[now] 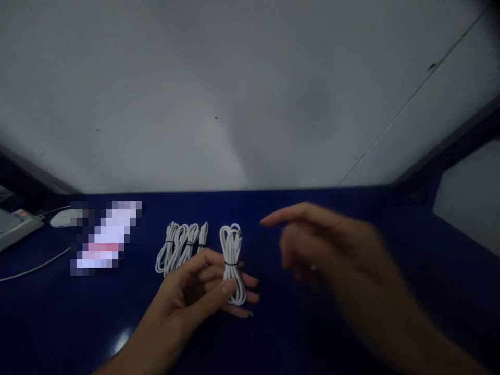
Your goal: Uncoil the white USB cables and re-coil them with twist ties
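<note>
My left hand (pixel 203 291) holds a coiled white cable (pixel 233 260) upright, its thumb pressed on the lower loops and the fingers behind. A thin black tie wraps the coil at its middle, and a small orange-brown spot shows near the top by the connector. Behind that hand, several more white cable coils (pixel 182 247) with black ties lie in a row on the blue table (pixel 273 333). Blurred by motion, my right hand (pixel 320 239) is apart from the cable, to its right. Its index finger points left and the other fingers curl loosely; I see nothing held.
A bright, pixelated flat object (pixel 109 234) lies at the left on the table. Beyond it are a white rounded object (pixel 64 217), a white power strip (pixel 21 226) with a red light, and a thin cord (pixel 39 270). A grey-white panel (pixel 219 94) rises behind the table.
</note>
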Action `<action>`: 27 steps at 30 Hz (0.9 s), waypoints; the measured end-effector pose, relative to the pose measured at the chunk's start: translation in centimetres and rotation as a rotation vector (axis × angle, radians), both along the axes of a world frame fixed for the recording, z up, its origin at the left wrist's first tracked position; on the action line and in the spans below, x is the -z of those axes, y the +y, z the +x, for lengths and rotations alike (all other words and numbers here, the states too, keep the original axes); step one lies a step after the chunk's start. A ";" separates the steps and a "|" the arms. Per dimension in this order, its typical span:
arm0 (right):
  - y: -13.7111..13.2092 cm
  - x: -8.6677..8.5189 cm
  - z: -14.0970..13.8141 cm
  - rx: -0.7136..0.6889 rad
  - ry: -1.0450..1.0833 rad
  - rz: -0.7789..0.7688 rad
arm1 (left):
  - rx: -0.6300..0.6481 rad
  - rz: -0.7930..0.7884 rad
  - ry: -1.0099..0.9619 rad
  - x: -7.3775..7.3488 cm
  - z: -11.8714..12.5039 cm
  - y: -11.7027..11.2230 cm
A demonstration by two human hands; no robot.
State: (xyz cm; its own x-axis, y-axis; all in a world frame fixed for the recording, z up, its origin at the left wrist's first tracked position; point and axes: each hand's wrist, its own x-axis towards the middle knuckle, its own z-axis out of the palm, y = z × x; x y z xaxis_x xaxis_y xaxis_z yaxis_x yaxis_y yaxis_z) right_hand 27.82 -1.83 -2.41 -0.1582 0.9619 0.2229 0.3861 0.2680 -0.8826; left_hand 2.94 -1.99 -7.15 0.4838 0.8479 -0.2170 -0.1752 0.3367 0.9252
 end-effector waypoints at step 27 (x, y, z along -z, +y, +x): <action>-0.8 4.0 -3.4 -0.079 0.319 -0.499 | -0.082 0.346 0.345 -0.5 0.0 0.0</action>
